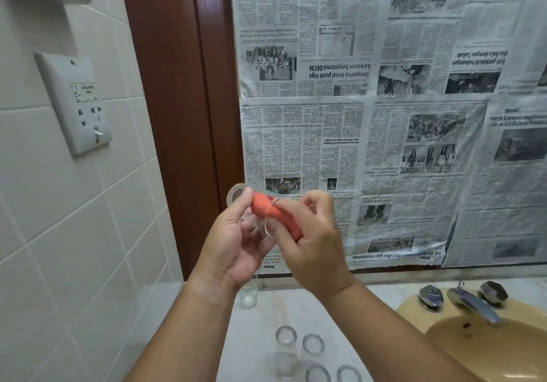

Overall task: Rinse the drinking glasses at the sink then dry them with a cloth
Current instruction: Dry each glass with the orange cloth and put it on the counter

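- Head view, item in hand: glass (236, 195), held up at chest level, well above the table (296, 304); lying on its side, base up and to the left, rim down and to the right.
- Left hand (233, 242): fingers and thumb curled round the wall of the glass, gripping it near the base end.
- Right hand (313, 239): fingers bunched, pinching an orange cloth (287, 223); one end of the cloth pushed through the rim into the glass, the rest outside against the fingers.
- Deciding relation: long axis of the glass running from left hand to right hand, mouth facing the right hand; right hand nearer the opening, so probably the one to work the cloth deeper or twist it, left hand placed to turn the glass against it.
- Step, as judged: drying the inside of this glass.
- Table stock: single glass (248, 295) upright near the back edge; four glasses (313, 344) grouped nearer the camera, mouths up; wet or dry not discernible.
- Right of the table: yellow sink (503, 352) with tap (473, 304).
- Background: newspaper (384, 115) sheets behind the table; shaver socket (77, 103) on the tiled wall, left.
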The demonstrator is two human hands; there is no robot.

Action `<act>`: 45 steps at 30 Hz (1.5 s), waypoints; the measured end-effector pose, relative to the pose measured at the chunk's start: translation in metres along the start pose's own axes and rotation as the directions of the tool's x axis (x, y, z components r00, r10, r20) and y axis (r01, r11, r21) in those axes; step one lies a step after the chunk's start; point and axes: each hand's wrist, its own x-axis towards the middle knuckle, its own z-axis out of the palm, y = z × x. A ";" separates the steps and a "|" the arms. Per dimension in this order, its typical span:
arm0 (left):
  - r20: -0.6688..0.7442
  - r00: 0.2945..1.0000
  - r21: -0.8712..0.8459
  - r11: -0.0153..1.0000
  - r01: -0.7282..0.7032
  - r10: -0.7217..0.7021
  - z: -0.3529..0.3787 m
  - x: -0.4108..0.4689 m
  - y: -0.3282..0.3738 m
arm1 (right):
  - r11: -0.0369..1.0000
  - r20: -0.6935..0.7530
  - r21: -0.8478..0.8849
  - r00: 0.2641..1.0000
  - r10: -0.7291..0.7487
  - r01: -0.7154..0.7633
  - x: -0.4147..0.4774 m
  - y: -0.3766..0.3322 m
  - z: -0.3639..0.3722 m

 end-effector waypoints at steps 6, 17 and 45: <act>0.055 0.995 0.313 0.945 -0.092 0.079 0.005 -0.008 0.004 | 0.971 0.128 0.000 0.963 0.238 -0.240 0.016 0.010 -0.011; -0.184 0.976 0.534 0.845 0.002 0.114 -0.007 0.006 0.007 | 0.848 0.354 0.153 0.829 0.433 -0.508 0.019 0.022 -0.020; 0.151 0.907 0.754 0.547 -0.363 0.394 -0.006 0.002 -0.004 | 0.452 0.594 0.118 0.427 0.682 -0.884 0.029 0.017 -0.009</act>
